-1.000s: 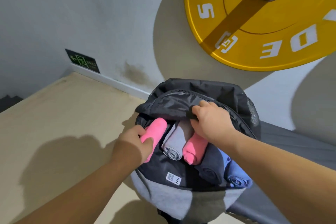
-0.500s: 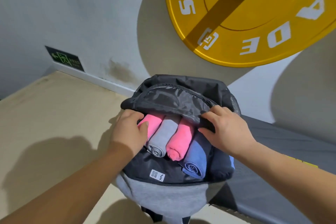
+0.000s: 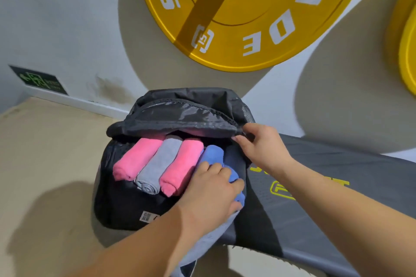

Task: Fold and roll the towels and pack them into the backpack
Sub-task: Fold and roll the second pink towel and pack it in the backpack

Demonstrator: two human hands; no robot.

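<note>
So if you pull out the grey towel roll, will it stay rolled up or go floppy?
The grey towel is probably soft and light, being cloth. It would likely sag when lifted by one end, and could unroll, since nothing visible ties its spiral end. Wedged between two pink towels, it may drag them along.

Single head-worn view. Looking forward and steeply down onto the open backpack (image 3: pixel 126 204), from close above and on its near side. Backpack kept mid-frame. Wide-angle, hence taking in, behind the backpack, a grey wall (image 3: pixel 67 18) with a yellow weight plate (image 3: pixel 225 18); to the backpack's right, a dark bench (image 3: pixel 337 186); to its left, a tan surface (image 3: pixel 45 153).
</note>
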